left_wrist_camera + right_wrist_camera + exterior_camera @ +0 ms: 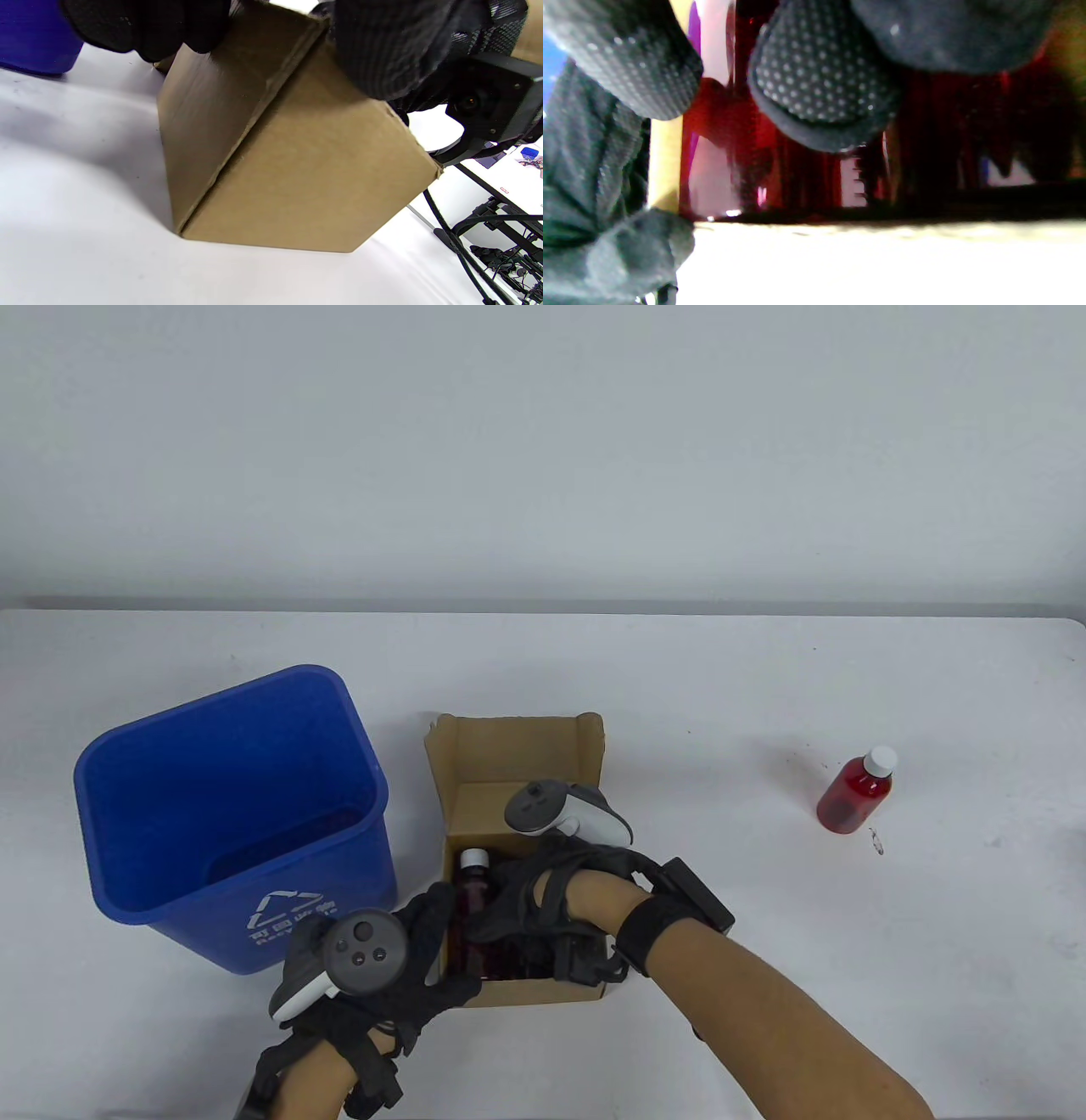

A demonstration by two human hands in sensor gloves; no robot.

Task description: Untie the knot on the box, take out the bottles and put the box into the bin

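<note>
Both hands wear black mesh gloves [526, 899] with dotted fingertips [818, 76], grey-and-white trackers [564, 810], black wrist straps [649, 933] and bare forearms [780, 1027].

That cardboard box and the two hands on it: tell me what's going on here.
A person in sensor gloves is emptying the open cardboard box. The left hand grips the box's near left corner, steadying it, while the right hand reaches inside among the bottles of red liquid; one bottle in the box shows its white cap. Whether the fingers have closed on a bottle is unclear. Another red bottle already lies on the table to the right. The blue bin stands left of the box.
</note>
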